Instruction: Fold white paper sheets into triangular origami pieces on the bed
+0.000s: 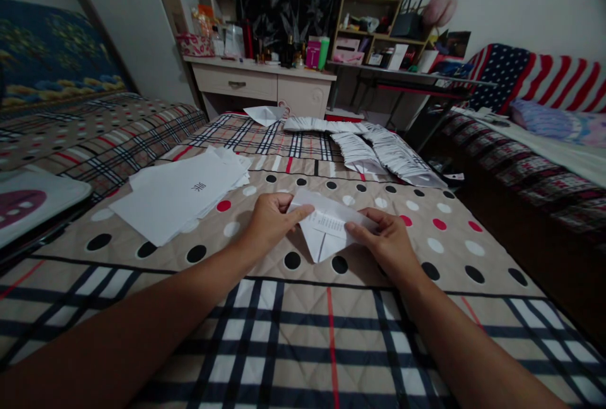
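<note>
Paper, head view: a white half-folded sheet (326, 232) lies low over the spotted band of the quilted bed cover (331, 333), between the two hands. Its lower end comes to a point with a centre crease, and small print shows on the upper flap.
Left hand: the left hand (272, 219) is curled over the sheet's upper left corner, thumb on top and fingers tucked under, pinching the paper.
Right hand: the right hand (386, 242) grips the sheet's right edge, thumb laid along the fold and the other fingers hidden beneath.
Flat stack: a loose stack of flat sheets (180, 197) rests on the bed to the left of the left hand, near it but not touching. The top sheet bears a small printed mark.
Folded rows: overlapping rows of folded pieces (374, 150) are laid out at the far end of the bed, well apart from the hands. One single folded piece (265, 114) sits alone to their left.
Progress: judging by the layout, a good many pieces are already folded, one is partway through its creases, and the flat stack has not been folded yet. How many sheets it holds cannot be told.
Around: a white drawer unit (265, 84) crowded with bottles stands beyond the bed, a wooden shelf (374, 24) beside it, and a second bed (544, 137) with a flag-patterned blanket (534, 77) is on the right.
</note>
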`<move>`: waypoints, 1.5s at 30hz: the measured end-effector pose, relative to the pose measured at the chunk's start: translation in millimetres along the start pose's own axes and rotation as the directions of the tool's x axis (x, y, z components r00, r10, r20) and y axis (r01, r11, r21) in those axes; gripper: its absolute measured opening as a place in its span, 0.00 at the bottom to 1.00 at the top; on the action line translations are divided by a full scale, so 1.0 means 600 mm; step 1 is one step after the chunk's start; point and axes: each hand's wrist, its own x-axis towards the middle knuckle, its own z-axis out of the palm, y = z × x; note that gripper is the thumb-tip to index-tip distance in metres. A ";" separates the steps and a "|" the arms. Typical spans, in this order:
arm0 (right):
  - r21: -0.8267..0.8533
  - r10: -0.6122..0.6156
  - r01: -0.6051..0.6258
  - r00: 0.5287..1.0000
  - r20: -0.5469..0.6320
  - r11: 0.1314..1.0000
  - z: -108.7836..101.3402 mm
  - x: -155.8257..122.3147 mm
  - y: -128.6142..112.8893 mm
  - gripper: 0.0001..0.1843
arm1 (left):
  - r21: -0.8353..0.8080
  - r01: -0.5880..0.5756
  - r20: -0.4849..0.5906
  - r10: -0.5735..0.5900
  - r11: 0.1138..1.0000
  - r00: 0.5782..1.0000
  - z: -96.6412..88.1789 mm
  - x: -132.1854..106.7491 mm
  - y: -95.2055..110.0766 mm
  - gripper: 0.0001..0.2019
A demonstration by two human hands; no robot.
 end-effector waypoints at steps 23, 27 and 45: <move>0.015 0.062 -0.068 0.967 0.248 0.998 -0.018 0.012 0.007 0.15 | 0.012 -0.086 -0.029 0.087 0.996 0.996 -0.018 0.021 -0.012 0.18; -0.011 0.022 -0.020 0.977 0.213 1.000 -0.016 0.015 0.008 0.12 | -0.029 -0.104 0.032 0.105 0.994 0.994 -0.033 0.030 -0.008 0.16; -0.797 -0.661 0.591 0.648 0.378 0.125 0.014 0.019 -0.019 0.08 | 0.606 -0.790 0.582 0.627 0.089 0.517 -0.101 0.039 -0.006 0.11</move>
